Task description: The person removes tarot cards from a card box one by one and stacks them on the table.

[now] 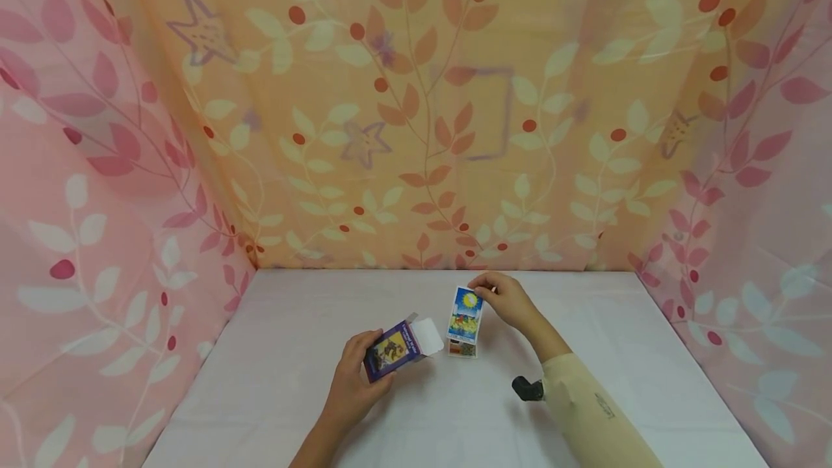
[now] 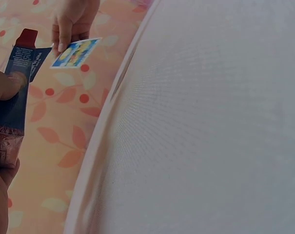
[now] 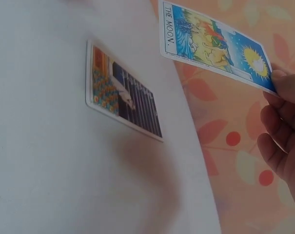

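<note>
Head view: Grips one purple card box (image 1: 392, 350) in the left hand (image 1: 353, 375), with its white end flap (image 1: 427, 336) open toward the cards. Pinches one illustrated card (image 1: 464, 314), printed THE MOON in the right wrist view, near a top corner with the right hand (image 1: 511, 300). Holds it up above the white tabletop (image 1: 279, 396), partly covering from this angle a second card (image 1: 463, 349) lying flat there, for two cards in all, amid three floral fabric walls (image 1: 416, 193), one behind and one at each side.
</note>
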A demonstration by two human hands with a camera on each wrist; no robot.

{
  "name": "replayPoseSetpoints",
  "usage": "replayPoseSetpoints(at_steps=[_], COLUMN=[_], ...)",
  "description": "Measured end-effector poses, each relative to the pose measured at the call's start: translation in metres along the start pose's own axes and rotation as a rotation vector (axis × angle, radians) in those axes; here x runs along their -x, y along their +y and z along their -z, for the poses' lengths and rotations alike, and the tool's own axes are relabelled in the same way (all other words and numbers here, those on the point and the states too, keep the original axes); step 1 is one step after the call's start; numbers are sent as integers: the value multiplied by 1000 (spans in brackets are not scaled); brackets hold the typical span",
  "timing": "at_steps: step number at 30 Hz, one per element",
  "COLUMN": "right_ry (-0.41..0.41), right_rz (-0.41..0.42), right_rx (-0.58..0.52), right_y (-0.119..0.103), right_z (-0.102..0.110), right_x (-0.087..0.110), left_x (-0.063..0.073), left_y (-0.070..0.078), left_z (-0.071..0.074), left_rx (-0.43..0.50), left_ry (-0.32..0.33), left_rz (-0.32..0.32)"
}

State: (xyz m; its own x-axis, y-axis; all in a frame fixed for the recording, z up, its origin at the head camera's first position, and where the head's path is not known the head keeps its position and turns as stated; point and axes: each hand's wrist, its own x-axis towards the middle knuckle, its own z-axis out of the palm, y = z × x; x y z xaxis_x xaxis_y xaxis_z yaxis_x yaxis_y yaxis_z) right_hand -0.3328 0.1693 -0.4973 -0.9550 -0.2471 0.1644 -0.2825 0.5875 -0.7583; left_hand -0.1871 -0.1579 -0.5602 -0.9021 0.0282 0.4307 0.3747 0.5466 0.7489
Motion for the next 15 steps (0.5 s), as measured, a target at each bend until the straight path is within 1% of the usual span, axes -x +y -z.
replayPoseSetpoints(at_steps=[5, 9, 15], right_ry=[-50, -68, -77], right_rz=[1, -18, -16], right_rx=[11, 3, 5], right_y=[12, 22, 31], right_z=[-4, -8, -12], right_x=[-4, -7, -8], left_x=[0, -1, -1], left_y=[1, 2, 1], left_z=[0, 0, 0], left_rx=[16, 19, 11], left_ry=[-6, -8, -3], left_rz=[29, 49, 39])
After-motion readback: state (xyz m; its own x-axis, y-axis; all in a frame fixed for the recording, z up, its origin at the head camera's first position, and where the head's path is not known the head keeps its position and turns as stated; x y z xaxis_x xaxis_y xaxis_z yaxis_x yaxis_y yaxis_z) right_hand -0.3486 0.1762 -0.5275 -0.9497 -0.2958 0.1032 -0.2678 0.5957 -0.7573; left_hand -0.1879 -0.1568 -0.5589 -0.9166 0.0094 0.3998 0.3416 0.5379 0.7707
